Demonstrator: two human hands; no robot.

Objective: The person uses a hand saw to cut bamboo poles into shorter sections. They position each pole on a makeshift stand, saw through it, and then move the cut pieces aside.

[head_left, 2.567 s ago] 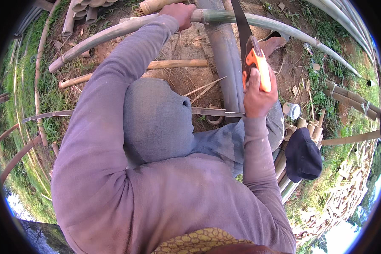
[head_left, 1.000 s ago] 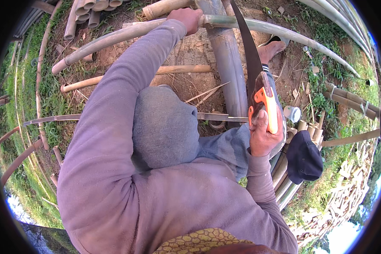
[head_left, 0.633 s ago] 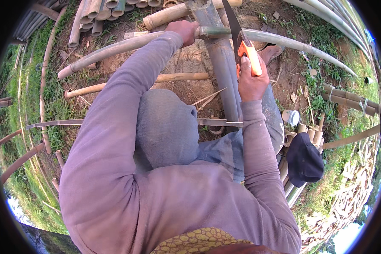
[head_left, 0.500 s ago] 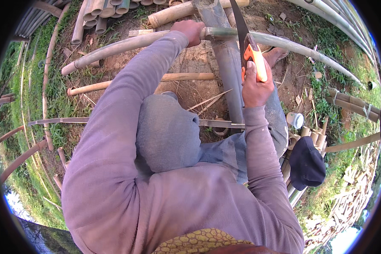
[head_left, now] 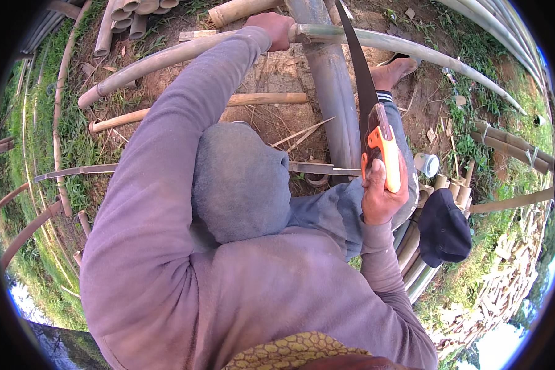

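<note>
The left hand point(head_left: 276, 28) wraps its fingers round a long greenish-grey bamboo pole point(head_left: 166, 58) running left to right. Right of it, the right hand point(head_left: 382, 194) clenches an orange-handled curved pruning saw point(head_left: 385, 154), blade pointing up-left across the pole. Bare dirt ground point(head_left: 271, 68), grass around.

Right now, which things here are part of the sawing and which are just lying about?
In use:
- left hand gripping the long green bamboo pole
- right hand holding the orange-handled saw, its blade laid at the pole

Lying about:
- dark cap
- small white container
- cut bamboo pieces
- brown bamboo stick
</note>
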